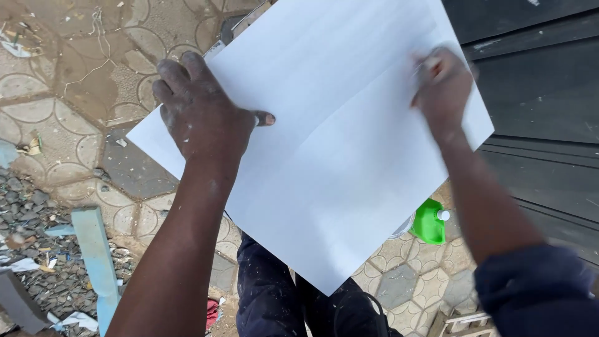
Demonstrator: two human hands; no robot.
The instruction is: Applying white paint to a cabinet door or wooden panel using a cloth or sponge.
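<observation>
A large white sheet (337, 143) fills the middle of the view, turned like a diamond with one corner pointing near, over the person's dark, paint-speckled trousers (274, 299). What bears the sheet from below cannot be seen.

The left hand (203, 112), dusted with pale specks, lies flat on the sheet's left part, its fingers spread and curling over the far left edge, the thumb stretched out to the right across the paper. Its grip is wide and pressing down, not closed around anything.

The right hand (443, 87) rests on the sheet near its right corner. It is blurred, with the fingers bunched together; whether its grip holds something small against the paper cannot be told.

Beyond the sheet's near right edge, a green plastic container (429, 222) with a white cap stands on the patterned paving (75, 125). A pale blue board (97, 262) lies on the ground at near left, beside grey gravel (25, 212). Dark panels (536, 93) run along the right side.
</observation>
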